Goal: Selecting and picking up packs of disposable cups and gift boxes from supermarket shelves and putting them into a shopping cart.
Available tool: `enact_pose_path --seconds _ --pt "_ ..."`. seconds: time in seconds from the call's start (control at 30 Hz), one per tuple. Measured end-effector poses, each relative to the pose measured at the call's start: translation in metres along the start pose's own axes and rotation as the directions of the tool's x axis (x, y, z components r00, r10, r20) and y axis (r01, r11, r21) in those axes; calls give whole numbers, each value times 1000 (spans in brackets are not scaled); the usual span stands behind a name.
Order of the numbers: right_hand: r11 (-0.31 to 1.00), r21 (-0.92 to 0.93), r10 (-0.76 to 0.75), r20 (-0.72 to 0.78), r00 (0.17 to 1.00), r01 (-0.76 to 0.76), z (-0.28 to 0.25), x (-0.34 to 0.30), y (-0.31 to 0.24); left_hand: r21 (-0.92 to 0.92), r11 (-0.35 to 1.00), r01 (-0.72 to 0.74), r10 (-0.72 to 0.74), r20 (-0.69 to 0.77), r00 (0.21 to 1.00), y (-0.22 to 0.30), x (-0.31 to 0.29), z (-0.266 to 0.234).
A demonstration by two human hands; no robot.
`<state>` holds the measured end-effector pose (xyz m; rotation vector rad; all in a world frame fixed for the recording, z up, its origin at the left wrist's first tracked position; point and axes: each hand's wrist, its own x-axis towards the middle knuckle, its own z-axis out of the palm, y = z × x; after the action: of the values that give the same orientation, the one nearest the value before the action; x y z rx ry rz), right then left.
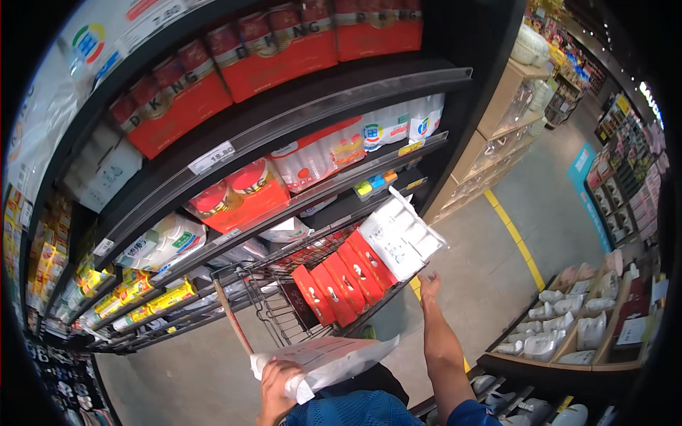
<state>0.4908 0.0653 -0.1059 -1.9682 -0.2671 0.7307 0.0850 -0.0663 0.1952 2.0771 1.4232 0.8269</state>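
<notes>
The left hand (275,383) is clenched around a folded white package (327,358), held low and close to the body, just this side of the trolley handle (233,317); the right hand (429,285) is extended toward the shopping trolley (312,284), fingers apparently loose and grasping nothing, directly beneath a white multipack (401,238) that stands tilted at the trolley's far end; whether the fingertips touch that pack cannot be told. A row of red packs (341,280) stands on edge beside the white multipack in the basket. By judgement, the step in hand is loading or settling goods in the trolley; the next move would call for steadying the tilted white multipack, and for bringing the held package over the basket rim. The trolley's lower part and wheels are hard to make out; the shelf unit (284,128) bends at the rim of the view; the person's torso is cut off below.
</notes>
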Motion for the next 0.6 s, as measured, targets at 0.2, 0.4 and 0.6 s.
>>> enact_pose_path --seconds 0.2,0.4,0.6 --pt "954 297 -16 152 988 -31 -58 -57 25 -70 995 -72 79 100 992 -19 28 2" --pt "961 275 -222 747 627 12 -76 -169 -82 -152 977 -148 173 167 971 -40 59 10" --pt "829 -36 -81 980 183 558 -67 -242 -139 -248 947 -202 264 248 932 -66 83 23"
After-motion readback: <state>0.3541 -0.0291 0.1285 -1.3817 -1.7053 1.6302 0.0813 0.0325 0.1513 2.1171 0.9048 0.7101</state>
